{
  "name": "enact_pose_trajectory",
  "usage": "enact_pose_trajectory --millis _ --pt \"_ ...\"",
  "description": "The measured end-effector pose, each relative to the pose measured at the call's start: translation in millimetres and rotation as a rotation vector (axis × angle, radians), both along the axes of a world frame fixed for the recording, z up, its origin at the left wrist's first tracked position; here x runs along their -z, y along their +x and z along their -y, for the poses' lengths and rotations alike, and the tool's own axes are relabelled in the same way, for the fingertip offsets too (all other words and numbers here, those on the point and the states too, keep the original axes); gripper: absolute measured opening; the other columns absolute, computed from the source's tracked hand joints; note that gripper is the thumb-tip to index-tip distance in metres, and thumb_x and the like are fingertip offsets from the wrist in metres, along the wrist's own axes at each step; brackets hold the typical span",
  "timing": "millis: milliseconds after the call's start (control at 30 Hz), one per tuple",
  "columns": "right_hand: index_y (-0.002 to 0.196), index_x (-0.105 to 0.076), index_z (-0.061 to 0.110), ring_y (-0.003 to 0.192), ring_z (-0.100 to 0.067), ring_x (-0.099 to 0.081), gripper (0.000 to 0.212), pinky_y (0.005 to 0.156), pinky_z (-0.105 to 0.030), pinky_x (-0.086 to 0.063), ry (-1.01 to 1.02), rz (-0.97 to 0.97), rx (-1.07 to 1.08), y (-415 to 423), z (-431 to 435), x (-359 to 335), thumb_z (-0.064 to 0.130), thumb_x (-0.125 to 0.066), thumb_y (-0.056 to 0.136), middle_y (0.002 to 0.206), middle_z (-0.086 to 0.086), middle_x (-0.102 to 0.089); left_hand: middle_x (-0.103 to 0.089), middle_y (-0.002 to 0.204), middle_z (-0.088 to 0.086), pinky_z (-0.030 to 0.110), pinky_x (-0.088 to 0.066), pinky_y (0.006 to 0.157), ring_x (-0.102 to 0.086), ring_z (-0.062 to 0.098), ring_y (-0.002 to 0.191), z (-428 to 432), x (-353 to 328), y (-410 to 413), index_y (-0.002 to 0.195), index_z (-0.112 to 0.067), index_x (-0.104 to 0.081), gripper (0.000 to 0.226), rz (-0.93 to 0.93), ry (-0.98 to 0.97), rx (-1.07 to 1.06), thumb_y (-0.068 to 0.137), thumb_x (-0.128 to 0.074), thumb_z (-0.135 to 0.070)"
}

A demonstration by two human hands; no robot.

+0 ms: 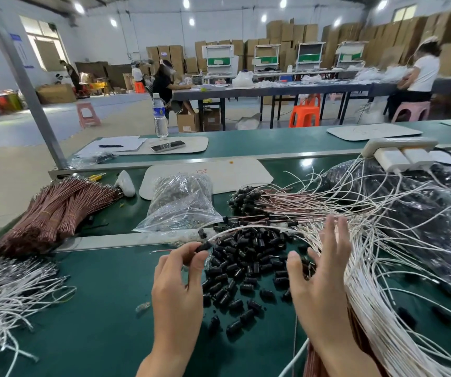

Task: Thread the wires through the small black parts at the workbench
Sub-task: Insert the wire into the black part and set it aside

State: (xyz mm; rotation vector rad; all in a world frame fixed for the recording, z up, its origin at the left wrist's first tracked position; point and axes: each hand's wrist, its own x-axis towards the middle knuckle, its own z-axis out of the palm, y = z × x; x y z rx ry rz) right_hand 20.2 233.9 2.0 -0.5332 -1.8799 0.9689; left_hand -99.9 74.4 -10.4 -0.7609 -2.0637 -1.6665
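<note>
Green desk [96, 308], seen from the head camera.

Left hand [178, 281]: thumb and forefinger curled, pinching one black part [203, 246] at the near-left edge of the pile. A white wire [235, 232] leaves that part and arcs right over the pile toward the right-hand bundle. Cannot tell whether the wire runs fully through the part.

Right hand [322, 281]: fingers straight and spread, nothing held. The fingertips lie over the white wire bundle [382, 289] and the thumb over the right edge of the pile. Cannot tell whether it touches either.

Loose black parts [246, 265]: heaped between the two hands, thinning out toward the near edge.

The white wire bundle fans across the right side of the desk, and several strands carry black parts.

A second white wire heap [6, 289] lies at the far left.

Tied brown wire bundles [55, 213] lie on the left, beyond the metal rail.

A clear bag of dark parts [183, 205] sits behind the pile. Just to its right lie brown wires with black parts on their ends [259, 204].

Far side of the desk: water bottle [159, 115] standing upright, phone [168, 146] lying flat on a pale mat, pen [110, 146] on papers. A power strip [398, 148] with white chargers plugged in sits at the right.
</note>
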Motion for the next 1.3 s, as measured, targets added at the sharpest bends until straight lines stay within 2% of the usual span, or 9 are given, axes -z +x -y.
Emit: enact_pose_trajectory --millis 100,267,333,433,567,633,767,967,1300 --pt "0.133 -0.048 0.035 0.120 0.002 -0.049 0.042 0.090 -0.030 -0.056 0.189 -0.119 0.075 -0.7 3.0 -1.4 0.020 -0.058 0.095 0.152 0.018 -0.022 -0.060 0.106 -0.025 0.027 -0.048 0.085 -0.061 0.010 0.102 -3.6 4.6 2.1 0.108 -0.051 -0.059 0.014 0.019 -0.011 0.025 0.095 -0.056 -0.047" --pt "0.102 -0.066 0.027 0.128 -0.010 -0.057 0.024 0.100 -0.015 -0.046 0.518 -0.050 -0.121 2.6 4.3 3.0 0.014 -0.047 0.096 0.130 0.012 -0.063 -0.060 0.103 -0.026 0.021 -0.047 0.079 -0.060 0.003 0.100 -6.7 6.9 4.1 0.101 -0.055 -0.059 0.009 0.045 -0.019 0.036 0.094 -0.055 -0.051" --pt "0.099 -0.071 0.034 0.127 -0.001 -0.057 0.029 0.105 -0.019 -0.045 0.400 0.063 -0.234 0.6 9.6 4.3 0.020 -0.046 0.096 0.116 0.021 -0.070 -0.060 0.103 -0.026 0.016 -0.046 0.083 -0.061 0.005 0.099 -6.6 7.8 4.6 0.102 -0.056 -0.058 0.009 0.013 -0.063 0.062 0.095 -0.055 -0.050" --pt "0.107 -0.065 0.053 0.107 0.005 -0.065 0.023 0.089 -0.015 -0.052 0.055 0.236 -0.389 -2.2 16.0 2.7 0.041 -0.048 0.097 0.110 0.030 -0.070 -0.057 0.104 -0.029 0.020 -0.047 0.084 -0.061 0.007 0.097 -8.4 8.9 7.1 0.104 -0.051 -0.058 0.009 -0.063 -0.179 0.120 0.100 -0.050 -0.053" --pt "0.127 -0.063 0.043 0.107 -0.006 -0.070 0.030 0.084 -0.021 -0.058 -0.371 0.063 -0.531 -7.9 20.9 -0.5 0.048 -0.059 0.097 0.119 0.019 -0.071 -0.053 0.109 -0.035 0.021 -0.046 0.082 -0.057 0.003 0.094 -13.9 7.9 12.9 0.112 -0.042 -0.058 0.017 -0.200 -0.283 0.188 0.097 -0.052 -0.049" --pt "0.112 -0.073 0.033 0.106 -0.015 -0.072 0.022 0.081 -0.025 -0.060 -0.517 -0.056 -0.555 -10.1 23.7 -2.6 0.036 -0.061 0.094 0.116 0.006 -0.074 -0.052 0.109 -0.038 0.021 -0.047 0.082 -0.058 0.003 0.096 -15.2 7.7 14.8 0.114 -0.038 -0.058 0.019 -0.225 -0.288 0.235 0.098 -0.052 -0.045" --pt "0.094 -0.078 0.024 0.098 -0.020 -0.075 0.018 0.077 -0.025 -0.061 -0.645 -0.164 -0.480 -12.8 23.3 -4.2 0.028 -0.060 0.090 0.102 -0.007 -0.078 -0.059 0.101 -0.024 0.027 -0.046 0.082 -0.054 0.006 0.096 -16.9 7.8 16.2 0.118 -0.027 -0.062 0.025 -0.334 -0.364 0.203 0.098 -0.053 -0.040" --pt "0.102 -0.075 0.017 0.092 -0.019 -0.076 0.022 0.072 -0.021 -0.060 -0.731 -0.229 -0.269 -11.6 9.2 -0.2 0.030 -0.064 0.089 0.097 -0.007 -0.079 -0.061 0.091 -0.018 0.027 -0.043 0.083 -0.051 0.005 0.091 -15.2 7.5 12.9 0.121 -0.022 -0.064 0.027 -0.342 -0.454 0.100 0.102 -0.051 -0.037" --pt "0.105 -0.073 0.010 0.088 -0.021 -0.076 0.028 0.069 -0.022 -0.060 -0.836 -0.309 -0.278 -9.3 2.0 -3.8 0.029 -0.065 0.085 0.098 -0.011 -0.079 -0.041 0.136 -0.004 0.031 -0.047 0.086 -0.051 0.019 0.114 -13.6 10.4 12.6 0.124 -0.030 -0.064 0.023 -0.290 -0.384 0.023 0.101 -0.058 -0.031"
